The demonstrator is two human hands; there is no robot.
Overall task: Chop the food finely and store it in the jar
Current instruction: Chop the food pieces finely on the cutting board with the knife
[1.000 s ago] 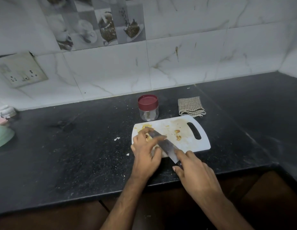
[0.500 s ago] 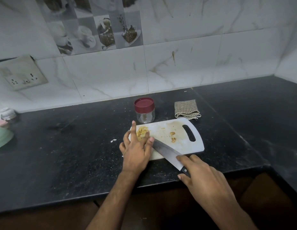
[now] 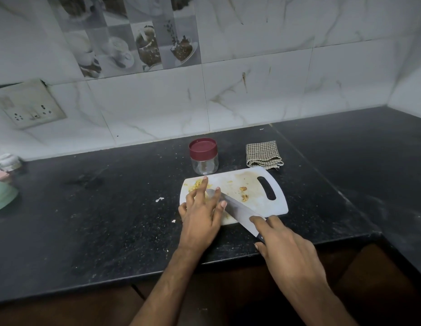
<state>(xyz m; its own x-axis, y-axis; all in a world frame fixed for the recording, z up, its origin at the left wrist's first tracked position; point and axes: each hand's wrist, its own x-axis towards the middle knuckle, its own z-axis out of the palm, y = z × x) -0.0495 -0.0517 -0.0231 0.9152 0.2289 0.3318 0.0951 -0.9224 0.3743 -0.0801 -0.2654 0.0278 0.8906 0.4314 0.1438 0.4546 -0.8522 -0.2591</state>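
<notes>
A white cutting board [image 3: 254, 184] lies on the black counter. A yellow pile of chopped food [image 3: 195, 185] sits at its left end, and two small bits [image 3: 243, 192] lie near the middle. My left hand [image 3: 202, 212] rests on the board with straight fingers, touching the food pile and the knife blade. My right hand [image 3: 287, 252] grips the black handle of the knife [image 3: 237, 211], whose blade slants across the board toward the pile. A clear jar [image 3: 204, 156] with a maroon lid on stands just behind the board.
A folded checked cloth [image 3: 263, 154] lies right of the jar. A green bowl [image 3: 2, 196] and a small cup [image 3: 7, 161] sit at the far left. White scraps [image 3: 159, 199] dot the counter left of the board. The counter edge runs under my wrists.
My left hand's fingers have straightened and spread over the blade and food pile. The knife blade has slid a little toward the pile. My view has shifted slightly.
</notes>
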